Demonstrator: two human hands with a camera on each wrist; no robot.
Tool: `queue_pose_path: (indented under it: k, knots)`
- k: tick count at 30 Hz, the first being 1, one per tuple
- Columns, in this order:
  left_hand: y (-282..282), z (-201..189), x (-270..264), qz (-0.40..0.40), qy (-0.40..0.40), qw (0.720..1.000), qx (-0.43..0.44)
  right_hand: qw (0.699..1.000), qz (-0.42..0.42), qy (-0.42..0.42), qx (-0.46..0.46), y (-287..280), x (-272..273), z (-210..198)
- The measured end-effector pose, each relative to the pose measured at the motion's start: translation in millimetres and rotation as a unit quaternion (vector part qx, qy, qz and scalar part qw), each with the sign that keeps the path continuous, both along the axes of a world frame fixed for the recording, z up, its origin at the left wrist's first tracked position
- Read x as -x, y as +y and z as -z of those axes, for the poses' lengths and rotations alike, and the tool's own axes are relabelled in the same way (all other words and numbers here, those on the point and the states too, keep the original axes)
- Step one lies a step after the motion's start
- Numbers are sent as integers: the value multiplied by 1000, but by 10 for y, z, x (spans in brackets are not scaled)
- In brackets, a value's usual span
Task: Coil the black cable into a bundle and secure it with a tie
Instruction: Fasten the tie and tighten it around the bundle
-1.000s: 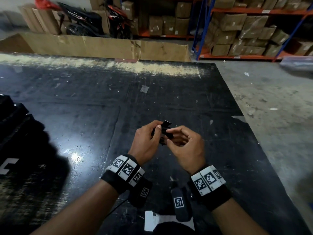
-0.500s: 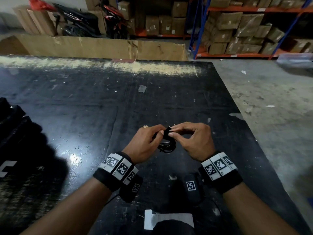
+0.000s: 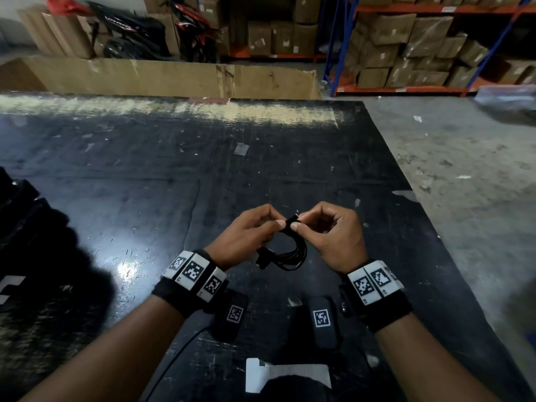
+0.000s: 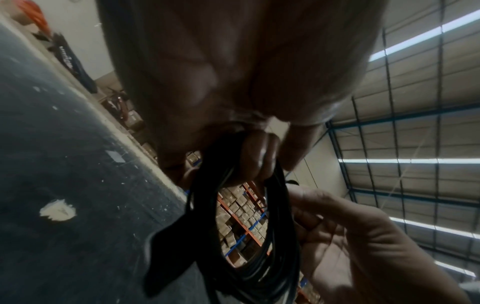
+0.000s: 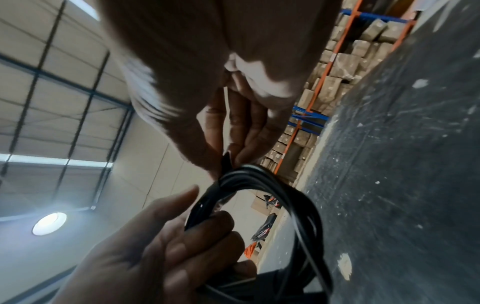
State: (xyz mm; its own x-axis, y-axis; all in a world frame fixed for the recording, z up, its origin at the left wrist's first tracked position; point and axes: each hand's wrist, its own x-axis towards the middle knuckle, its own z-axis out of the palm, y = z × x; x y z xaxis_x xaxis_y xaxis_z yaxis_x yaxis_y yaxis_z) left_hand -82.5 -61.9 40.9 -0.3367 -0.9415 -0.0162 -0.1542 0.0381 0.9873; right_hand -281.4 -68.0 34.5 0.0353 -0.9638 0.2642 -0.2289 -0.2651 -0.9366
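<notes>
Coiled black cable (image 3: 293,252) (tie (image 3: 291,220) atop)

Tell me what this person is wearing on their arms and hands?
The hands are bare, no gloves or sleeves. Each wrist carries a black band: the left band and right band are both topped with white blocks printed with black square codes. A small black unit bearing one more code hangs under each wrist.

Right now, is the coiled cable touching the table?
Apart. In the head view the cable hangs in the air from the left hand and right hand, pinched at its top, above the table.
</notes>
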Motion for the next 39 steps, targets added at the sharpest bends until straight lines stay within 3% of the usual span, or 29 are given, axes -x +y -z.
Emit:
queue_pose_path:
  k: [3,6,9,14,19,25,32,35,39]
  knots:
    - [13,48,-63,-6,-4,1000,9,999,15,-33,-28,-55,69,36]
    - [35,186,-148,-26,-18,999,-41,993,46,-87,-71,-102,124,100]
    - [53,314,-143,-79,80,987,-113,975,58,-175,-126,-134,137,156]
    - [5,433,-96,-158,176,961,-146,956,77,-213,-186,-203,136,261]
    - [-130,499,-133,-193,166,953,-161,938,118,-229,-231,-343,158,403]
    - [-430,670,-163,-217,108,953,-184,942,138,-119,-283,-572,148,627]
    - [-881,1118,-99,-223,4,957,-183,936,149,151,-282,-934,165,874]
    - [-1003,1238,-74,-227,-60,953,-189,927,130,199,-291,-1035,169,970]
    - [-1022,1242,-193,-247,-150,948,-135,932,129,222,-256,-1078,265,1006]
